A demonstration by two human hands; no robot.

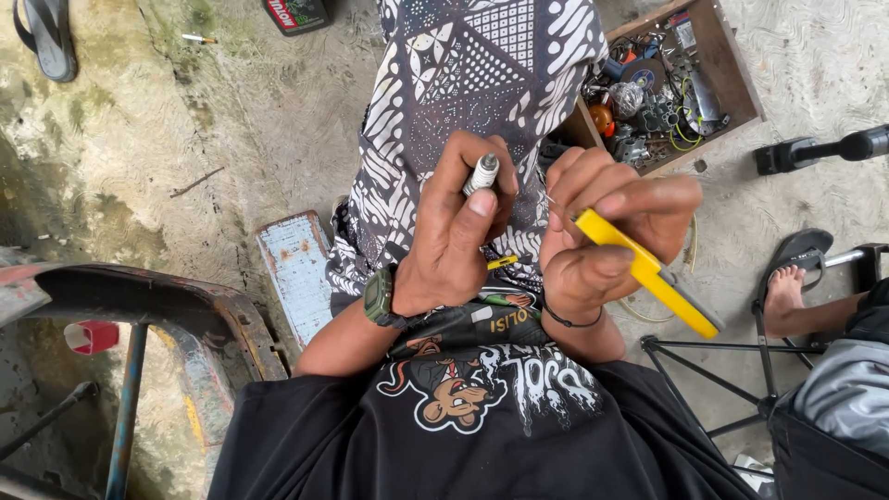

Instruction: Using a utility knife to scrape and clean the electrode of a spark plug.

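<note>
My left hand [458, 231] holds a small white and metal spark plug [482, 172] upright between thumb and fingers, close in front of my chest. A green watch [379, 296] sits on that wrist. My right hand [607, 231] grips a yellow-handled tool [648, 273] that points down and to the right, its thin metal tip aimed at the spark plug. Both hands hover over my lap, which is covered by a black and white patterned cloth [463, 83].
A wooden box [732, 69] of metal parts and wires lies on the concrete floor at the upper right. Another person's sandalled foot [787, 287] is at the right. A small blue-white stool [298, 268], a rusty metal frame [167, 306] and a black stand [722, 352] surround me.
</note>
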